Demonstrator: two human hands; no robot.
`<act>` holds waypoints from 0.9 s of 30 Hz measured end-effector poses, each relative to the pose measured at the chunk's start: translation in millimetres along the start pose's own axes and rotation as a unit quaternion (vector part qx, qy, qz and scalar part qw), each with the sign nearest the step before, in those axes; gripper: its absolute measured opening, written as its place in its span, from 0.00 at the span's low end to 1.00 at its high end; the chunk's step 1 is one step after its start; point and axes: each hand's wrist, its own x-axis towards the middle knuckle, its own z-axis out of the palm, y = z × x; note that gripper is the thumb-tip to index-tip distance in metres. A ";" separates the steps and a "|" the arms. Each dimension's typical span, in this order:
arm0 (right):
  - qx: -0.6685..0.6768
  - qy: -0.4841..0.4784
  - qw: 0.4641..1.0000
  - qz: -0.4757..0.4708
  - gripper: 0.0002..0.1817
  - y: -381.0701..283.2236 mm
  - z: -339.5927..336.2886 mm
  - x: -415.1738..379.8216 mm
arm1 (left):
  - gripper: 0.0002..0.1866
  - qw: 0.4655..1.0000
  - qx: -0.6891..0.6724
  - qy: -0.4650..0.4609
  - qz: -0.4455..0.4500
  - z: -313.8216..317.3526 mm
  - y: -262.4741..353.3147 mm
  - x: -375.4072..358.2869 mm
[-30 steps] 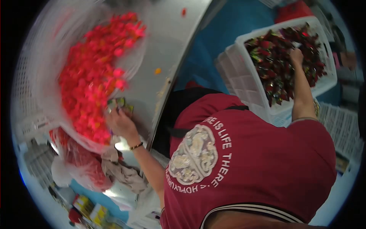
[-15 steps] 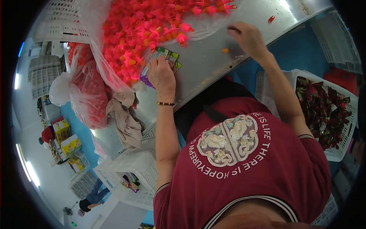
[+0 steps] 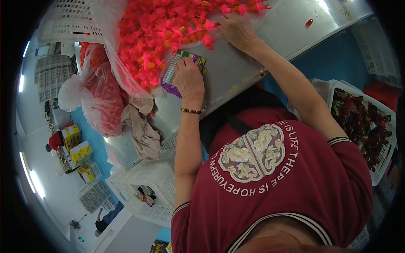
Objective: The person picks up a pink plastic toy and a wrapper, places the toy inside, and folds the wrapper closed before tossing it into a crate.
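Note:
My left hand (image 3: 188, 78) has its fingers closed over a flat printed packet (image 3: 170, 87), purple and green, lying at the table's near edge; a second packet may be under it, but my hand covers part. At the front of a large heap of pink plastic pieces with orange parts (image 3: 147, 55), my right hand (image 3: 237, 31) is stretched out. Its fingers are bent together, the tips touching a pink piece (image 3: 209, 26) at the heap's right side. The thumb is mostly hidden.
The heap lies on clear plastic on the metal table (image 3: 291, 38). A red piece (image 3: 309, 23) and rubber bands (image 3: 345, 13) lie at right. A cloth (image 3: 141, 130) hangs at the left edge. White crates (image 3: 162, 185) and a basket of dark red wrappers (image 3: 388, 139) stand below. Someone is in the background.
My right hand has moved left and forward from above the bare metal to the pink heap. The orange bit near the table edge is no longer visible. My left hand stays on the packet.

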 end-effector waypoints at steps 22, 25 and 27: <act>0.246 -0.102 0.963 0.049 0.07 -76.2 -22.9 -42.8 | 0.04 0.935 -0.297 0.096 -0.169 4.6 -9.1 -17.5; 0.223 -0.099 0.969 0.037 0.06 -70.6 -28.2 -45.0 | 0.04 0.928 -0.315 0.098 -0.174 7.0 -8.7 -17.8; 0.227 -0.098 0.968 0.042 0.06 -70.7 -31.1 -45.3 | 0.04 0.925 -0.321 0.098 -0.177 7.9 -8.2 -17.7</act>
